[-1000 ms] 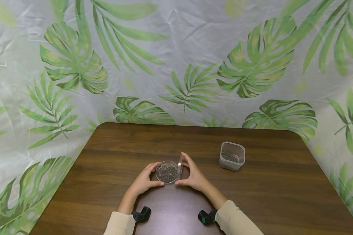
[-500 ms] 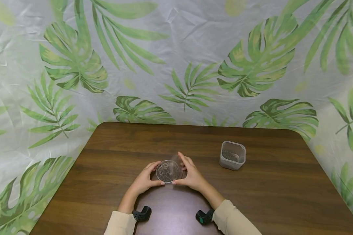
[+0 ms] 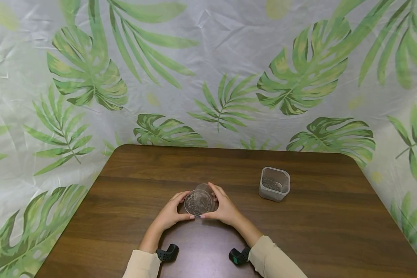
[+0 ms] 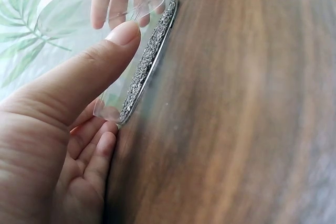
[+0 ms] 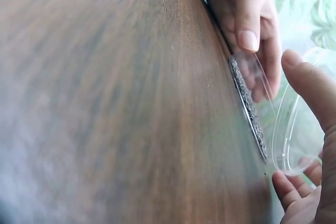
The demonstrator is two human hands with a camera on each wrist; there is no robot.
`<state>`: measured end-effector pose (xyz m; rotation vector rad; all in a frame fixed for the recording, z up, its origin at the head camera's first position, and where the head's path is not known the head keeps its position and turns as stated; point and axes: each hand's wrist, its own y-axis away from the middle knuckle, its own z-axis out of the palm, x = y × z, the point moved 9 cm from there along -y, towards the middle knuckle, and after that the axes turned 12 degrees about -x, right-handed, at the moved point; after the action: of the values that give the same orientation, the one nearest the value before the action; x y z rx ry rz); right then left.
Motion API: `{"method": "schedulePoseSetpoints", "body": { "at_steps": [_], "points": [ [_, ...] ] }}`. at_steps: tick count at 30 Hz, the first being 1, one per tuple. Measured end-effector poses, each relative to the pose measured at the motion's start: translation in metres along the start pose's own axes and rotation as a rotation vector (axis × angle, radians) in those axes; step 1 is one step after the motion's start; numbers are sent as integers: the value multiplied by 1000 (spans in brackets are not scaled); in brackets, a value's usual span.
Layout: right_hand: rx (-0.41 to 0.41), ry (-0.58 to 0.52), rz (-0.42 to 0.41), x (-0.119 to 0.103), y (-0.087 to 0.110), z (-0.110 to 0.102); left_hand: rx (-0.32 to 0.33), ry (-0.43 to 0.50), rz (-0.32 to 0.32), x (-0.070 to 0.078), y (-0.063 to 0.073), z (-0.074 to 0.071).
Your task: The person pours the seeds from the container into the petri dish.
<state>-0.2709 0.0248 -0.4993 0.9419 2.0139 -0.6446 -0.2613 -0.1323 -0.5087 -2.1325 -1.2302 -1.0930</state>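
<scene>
Nearest us, our left hand (image 3: 169, 213) cups the round dish of dark grains (image 3: 197, 203) from nine o'clock, thumb and fingers curled on its wall to steady it on the table (image 3: 125, 200). Our right hand (image 3: 225, 208) pinches the clear lid (image 3: 205, 188) at three o'clock, tilted over the far rim. Farther off at two o'clock sits the square tub (image 3: 274, 184), untouched.

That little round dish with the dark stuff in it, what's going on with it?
A person sits at a wooden table with both hands around a shallow clear round dish of dark grains. The left hand steadies the dish; the right hand holds its clear lid tilted over the far edge, not yet seated. A square clear tub of similar grains stands apart, on the right.
</scene>
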Motion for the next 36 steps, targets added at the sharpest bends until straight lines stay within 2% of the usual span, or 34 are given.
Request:
{"method": "schedulePoseSetpoints", "body": {
  "at_steps": [12,36],
  "points": [
    [-13,10,19,1,-3,5,7,-1,29,1,-1,0],
    [-53,82,25,-4,-9,15,-12,32,16,-1,0,0]
  ]
}}
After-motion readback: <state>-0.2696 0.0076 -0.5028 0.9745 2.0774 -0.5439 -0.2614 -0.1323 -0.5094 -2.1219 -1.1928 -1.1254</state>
